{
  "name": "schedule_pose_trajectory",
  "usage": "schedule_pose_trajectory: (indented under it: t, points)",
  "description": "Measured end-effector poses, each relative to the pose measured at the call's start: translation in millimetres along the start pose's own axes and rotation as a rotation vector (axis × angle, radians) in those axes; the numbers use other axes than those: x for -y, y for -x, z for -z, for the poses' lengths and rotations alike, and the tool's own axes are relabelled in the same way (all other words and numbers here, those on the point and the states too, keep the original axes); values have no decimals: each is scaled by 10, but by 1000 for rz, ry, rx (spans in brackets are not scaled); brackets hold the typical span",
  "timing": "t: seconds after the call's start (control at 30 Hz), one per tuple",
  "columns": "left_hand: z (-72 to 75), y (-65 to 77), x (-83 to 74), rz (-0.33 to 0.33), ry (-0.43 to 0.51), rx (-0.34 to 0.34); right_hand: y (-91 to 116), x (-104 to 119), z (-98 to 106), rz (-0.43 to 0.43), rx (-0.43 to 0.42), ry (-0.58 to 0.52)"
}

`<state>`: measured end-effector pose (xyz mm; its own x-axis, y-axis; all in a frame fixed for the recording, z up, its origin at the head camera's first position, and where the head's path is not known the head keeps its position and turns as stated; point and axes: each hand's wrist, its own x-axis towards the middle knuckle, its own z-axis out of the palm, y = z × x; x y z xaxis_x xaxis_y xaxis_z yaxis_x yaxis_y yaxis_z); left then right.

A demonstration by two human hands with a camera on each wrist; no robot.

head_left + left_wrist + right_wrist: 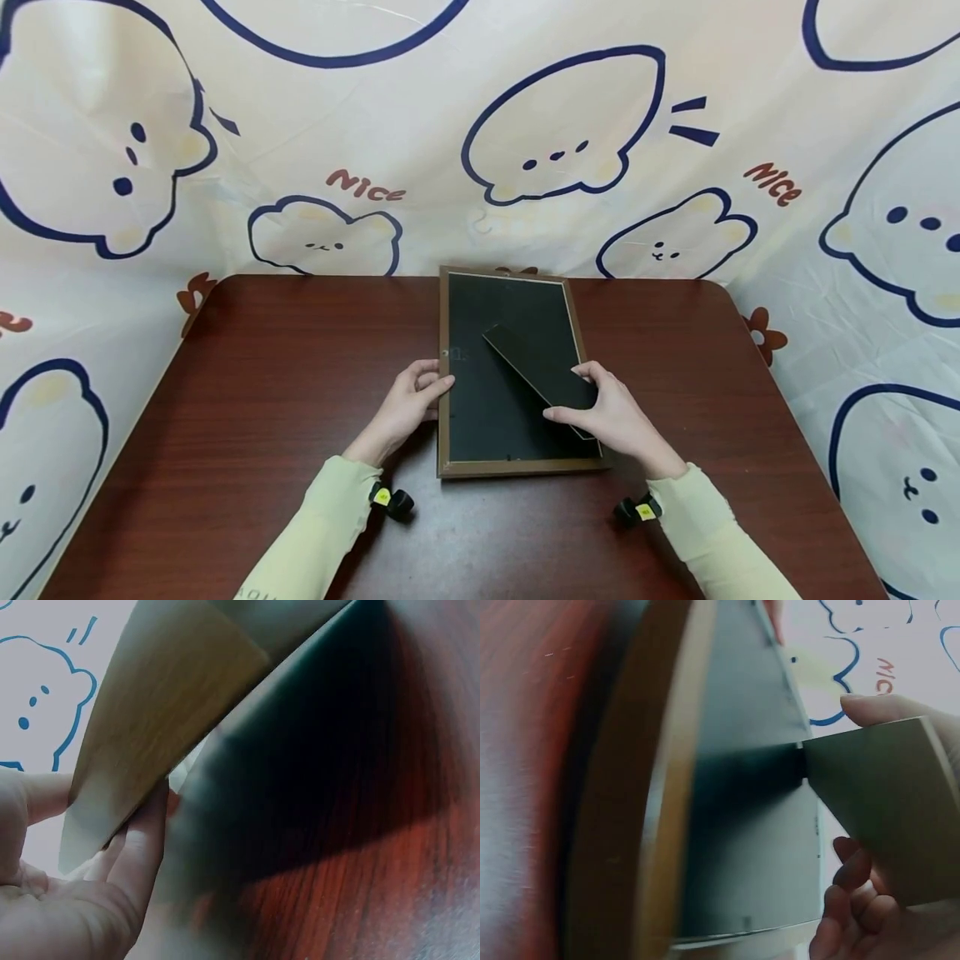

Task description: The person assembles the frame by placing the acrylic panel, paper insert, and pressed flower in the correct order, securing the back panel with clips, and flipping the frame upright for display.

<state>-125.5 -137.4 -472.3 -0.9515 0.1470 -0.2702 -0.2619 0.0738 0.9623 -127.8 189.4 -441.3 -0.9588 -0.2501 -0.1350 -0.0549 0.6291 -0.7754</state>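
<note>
A picture frame (445,433) with a brown wooden edge shows its dark backing in the head view. On its back, a dark easel stand (536,367) is folded out at a slant. My left hand (397,412) grips the frame's left edge, thumb on the backing side and fingers curled behind. In the left wrist view that hand (90,907) holds the wooden edge (157,705). My right hand (618,417) holds the stand's wide lower end between thumb and fingers. In the right wrist view the stand (889,802) juts out from its hinge on the backing (765,870). The frame's front is hidden.
A reddish-brown wooden table (300,350) lies under the hands, with rounded far corners. Behind and beside it hangs a pale cloth (420,108) printed with cartoon outlines. Each wrist wears a small black camera.
</note>
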Motion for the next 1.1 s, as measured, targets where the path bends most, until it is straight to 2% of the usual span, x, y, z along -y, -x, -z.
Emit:
schedule_pose_trajectory:
  t: [0.27,0.47,0.73,0.9,1.1]
  points:
    - [-9,12,-10,-53,38,-20,34,168,193,8,42,-105]
    - [-7,33,-30,-138,39,-55,81,289,266,5,62,-162]
    - [-4,83,-124,-243,-23,-106,156,415,368,80,4,-145]
    - [-17,118,-183,-308,-5,-133,225,504,439,154,-33,-115]
    - [-46,168,-260,-440,24,-179,320,601,523,201,-82,-92]
